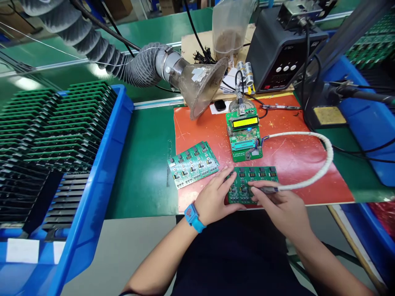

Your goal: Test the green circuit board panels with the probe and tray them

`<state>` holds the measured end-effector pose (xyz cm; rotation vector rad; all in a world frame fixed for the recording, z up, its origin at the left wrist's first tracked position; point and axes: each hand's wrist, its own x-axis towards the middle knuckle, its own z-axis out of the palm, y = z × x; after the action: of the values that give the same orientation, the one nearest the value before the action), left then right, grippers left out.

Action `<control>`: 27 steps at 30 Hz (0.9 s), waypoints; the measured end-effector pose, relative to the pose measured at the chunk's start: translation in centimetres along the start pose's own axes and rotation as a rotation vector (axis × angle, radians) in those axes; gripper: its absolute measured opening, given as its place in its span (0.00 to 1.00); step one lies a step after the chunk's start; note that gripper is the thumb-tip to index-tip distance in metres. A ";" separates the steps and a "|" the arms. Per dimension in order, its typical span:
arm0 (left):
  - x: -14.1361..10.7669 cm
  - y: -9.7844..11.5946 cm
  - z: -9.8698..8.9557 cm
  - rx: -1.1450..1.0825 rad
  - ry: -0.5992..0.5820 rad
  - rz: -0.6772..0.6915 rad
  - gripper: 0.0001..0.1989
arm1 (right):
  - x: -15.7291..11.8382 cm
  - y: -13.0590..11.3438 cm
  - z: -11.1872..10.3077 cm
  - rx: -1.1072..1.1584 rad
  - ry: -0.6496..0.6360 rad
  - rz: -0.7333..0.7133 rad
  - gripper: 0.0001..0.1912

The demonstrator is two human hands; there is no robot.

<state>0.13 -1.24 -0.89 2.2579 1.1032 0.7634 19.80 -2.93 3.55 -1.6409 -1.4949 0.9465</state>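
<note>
A green circuit board (243, 191) lies at the near edge of the table (142, 185). The left hand (212, 199), grip slack and fingers outstretched, rests on its left end; the right hand (286, 209) pinches a corded probe (270, 189) over it.

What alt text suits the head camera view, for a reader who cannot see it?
A person's left hand rests at the edge of a green circuit board while the right hand holds a pen-like tool over it, trailing a white cable. Beyond, a device shows a lit yellow screen; a blue bin holds more boards.
</note>
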 end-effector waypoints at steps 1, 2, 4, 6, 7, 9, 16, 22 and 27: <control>0.0 0.0 0.0 -0.004 0.002 0.001 0.48 | 0.0 -0.1 0.0 0.015 0.007 0.000 0.11; 0.0 0.0 0.0 -0.006 0.005 0.002 0.48 | -0.1 -0.2 0.1 0.036 0.012 0.001 0.11; 0.0 0.0 0.1 -0.011 0.012 0.004 0.47 | -0.2 -0.3 0.6 0.087 0.011 0.000 0.11; 0.0 -0.1 0.2 -0.014 0.019 0.002 0.47 | -0.3 -0.3 1.2 0.131 -0.004 -0.001 0.11; 0.0 -0.1 0.2 -0.015 0.024 0.002 0.47 | -0.4 -0.3 1.5 0.144 -0.013 -0.004 0.11; -0.1 -0.1 0.3 -0.015 0.032 0.005 0.47 | -0.5 -0.1 2.0 0.143 -0.035 -0.012 0.11; -0.1 -0.1 0.2 -0.038 0.016 0.004 0.46 | -0.8 0.7 2.6 0.107 -0.032 -0.019 0.12; -0.1 0.0 0.1 -0.039 0.009 0.000 0.46 | -0.6 0.3 2.7 0.019 -0.015 -0.073 0.10; -0.2 0.0 0.2 -0.027 0.013 0.001 0.44 | -0.2 -0.4 2.9 -0.061 0.036 -0.183 0.06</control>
<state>0.18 -1.42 -1.06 2.2342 1.0908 0.7903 17.06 -3.04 2.50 -1.5250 -1.6317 0.7749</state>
